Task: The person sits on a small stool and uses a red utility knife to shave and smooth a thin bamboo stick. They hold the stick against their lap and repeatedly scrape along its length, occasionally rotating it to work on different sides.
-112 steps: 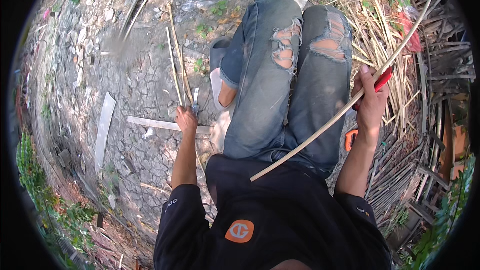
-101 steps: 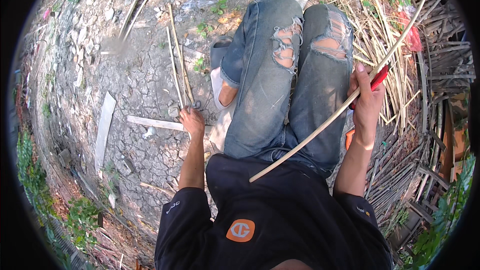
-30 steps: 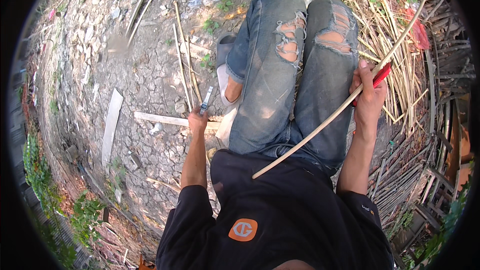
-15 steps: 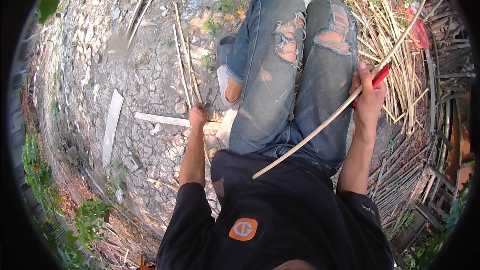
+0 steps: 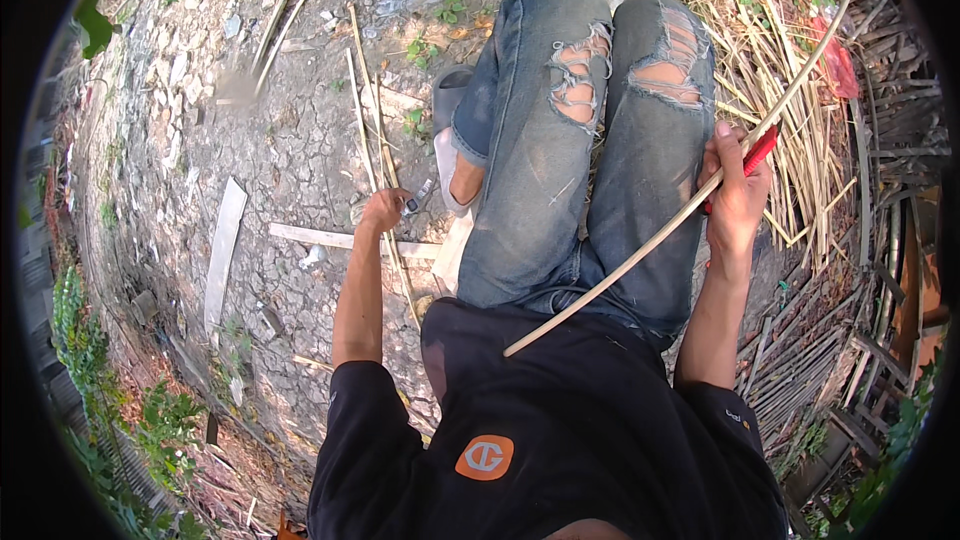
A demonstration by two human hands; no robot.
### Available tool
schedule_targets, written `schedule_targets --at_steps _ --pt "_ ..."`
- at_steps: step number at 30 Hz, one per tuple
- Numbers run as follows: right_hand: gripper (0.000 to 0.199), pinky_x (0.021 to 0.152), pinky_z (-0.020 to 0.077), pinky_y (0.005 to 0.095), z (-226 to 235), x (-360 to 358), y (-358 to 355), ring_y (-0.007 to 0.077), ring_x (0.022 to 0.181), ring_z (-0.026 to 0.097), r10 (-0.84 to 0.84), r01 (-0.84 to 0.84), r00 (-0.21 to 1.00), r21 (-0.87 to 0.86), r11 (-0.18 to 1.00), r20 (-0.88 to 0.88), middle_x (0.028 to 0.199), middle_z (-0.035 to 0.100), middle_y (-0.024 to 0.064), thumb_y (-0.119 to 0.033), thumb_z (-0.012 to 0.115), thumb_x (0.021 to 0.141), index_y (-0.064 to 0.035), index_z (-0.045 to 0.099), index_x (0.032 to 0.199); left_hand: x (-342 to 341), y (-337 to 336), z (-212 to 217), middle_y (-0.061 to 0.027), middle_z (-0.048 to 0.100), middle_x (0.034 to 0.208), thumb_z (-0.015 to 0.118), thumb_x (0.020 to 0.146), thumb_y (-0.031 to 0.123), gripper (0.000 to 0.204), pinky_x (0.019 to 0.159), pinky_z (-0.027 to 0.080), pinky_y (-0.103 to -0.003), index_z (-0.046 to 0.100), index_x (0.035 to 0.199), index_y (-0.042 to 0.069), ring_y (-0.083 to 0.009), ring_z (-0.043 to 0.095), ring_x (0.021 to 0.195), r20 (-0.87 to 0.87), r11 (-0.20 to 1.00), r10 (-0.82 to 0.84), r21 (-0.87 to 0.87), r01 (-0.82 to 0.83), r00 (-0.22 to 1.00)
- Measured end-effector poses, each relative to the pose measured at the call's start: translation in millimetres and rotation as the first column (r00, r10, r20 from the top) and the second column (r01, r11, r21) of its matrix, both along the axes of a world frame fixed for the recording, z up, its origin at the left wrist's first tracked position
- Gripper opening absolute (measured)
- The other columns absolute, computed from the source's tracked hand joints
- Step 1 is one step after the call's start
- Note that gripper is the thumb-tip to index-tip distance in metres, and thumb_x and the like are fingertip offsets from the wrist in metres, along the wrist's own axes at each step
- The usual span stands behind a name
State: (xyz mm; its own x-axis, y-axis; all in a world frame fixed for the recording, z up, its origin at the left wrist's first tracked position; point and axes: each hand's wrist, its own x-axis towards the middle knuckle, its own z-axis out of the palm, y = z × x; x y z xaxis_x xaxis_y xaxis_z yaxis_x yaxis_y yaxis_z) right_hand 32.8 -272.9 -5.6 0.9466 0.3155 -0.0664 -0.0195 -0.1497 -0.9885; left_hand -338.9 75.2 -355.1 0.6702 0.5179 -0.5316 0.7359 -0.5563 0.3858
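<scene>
A long pale bamboo strip runs slanting from the person's lap up past the right knee; the right hand is closed around it together with a red-handled tool; the left hand is curled on thin sticks lying on the cracked ground, a small knife at its fingers; a flat board lies well apart to the left; split bamboo is piled to the right.
</scene>
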Motion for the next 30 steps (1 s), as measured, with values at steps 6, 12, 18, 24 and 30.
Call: schedule_targets --at_steps 6,12,18,24,30 --pt "0.026 0.049 0.0286 0.0225 -2.6 1.5 -0.2 0.0026 0.055 0.042 0.033 -0.032 0.999 0.049 0.998 -0.015 0.068 0.053 -0.0047 -0.026 0.069 0.103 -0.0096 0.063 0.084 17.4 21.9 14.1 -0.0132 0.073 0.116 0.065 0.090 0.010 0.037 0.092 0.058 -0.046 0.077 0.122 0.023 -0.0359 0.072 0.106 -0.072 0.981 -0.119 0.145 0.129 0.990" --pt "0.024 0.049 0.0289 0.0228 -4.7 1.6 0.4 0.0032 0.054 0.041 0.003 -0.001 1.000 0.047 0.999 -0.031 0.067 0.052 -0.0049 -0.022 0.068 0.104 -0.0094 0.063 0.084 12.8 10.2 0.0 -0.0144 0.068 0.124 0.066 0.090 0.010 0.035 0.094 0.058 -0.048 0.077 0.121 0.019 -0.0385 0.069 0.111 0.050 0.942 0.137 0.303 -0.146 0.989" --pt "0.020 0.050 0.0308 0.0221 6.7 -2.9 -1.5 0.0034 0.054 0.045 0.138 -0.138 0.988 0.002 0.990 0.063 0.068 0.056 -0.0036 -0.021 0.074 0.099 -0.0051 0.065 0.089 -2.5 -45.4 -24.0 -0.0194 0.074 0.100 0.068 0.093 0.013 0.027 0.080 0.057 -0.045 0.077 0.117 0.008 -0.0337 0.072 0.087 0.498 0.778 0.428 0.221 -0.588 0.754" --pt "0.021 0.052 0.0340 0.0208 23.4 2.6 -13.8 0.0030 0.055 0.047 0.265 -0.263 0.963 -0.047 0.964 0.045 0.072 0.059 -0.0032 -0.018 0.079 0.093 -0.0039 0.066 0.101 45.8 -130.5 43.5 -0.0059 0.073 0.088 0.069 0.101 0.012 0.019 0.065 0.052 -0.026 0.076 0.115 0.001 -0.0096 0.064 0.071 0.668 0.725 0.634 -0.337 -0.600 0.390" --pt "0.027 0.044 0.0283 0.0224 30.0 14.8 -31.4 0.0040 0.048 0.035 0.050 -0.054 0.996 0.056 0.997 0.076 0.065 0.047 -0.0039 -0.031 0.069 0.104 -0.0065 0.059 0.101 89.2 -123.7 183.6 -0.0058 0.073 0.093 0.070 0.101 0.010 0.019 0.067 0.050 -0.024 0.075 0.116 0.000 -0.0080 0.062 0.073 0.789 0.858 0.501 -0.396 -0.328 0.356"
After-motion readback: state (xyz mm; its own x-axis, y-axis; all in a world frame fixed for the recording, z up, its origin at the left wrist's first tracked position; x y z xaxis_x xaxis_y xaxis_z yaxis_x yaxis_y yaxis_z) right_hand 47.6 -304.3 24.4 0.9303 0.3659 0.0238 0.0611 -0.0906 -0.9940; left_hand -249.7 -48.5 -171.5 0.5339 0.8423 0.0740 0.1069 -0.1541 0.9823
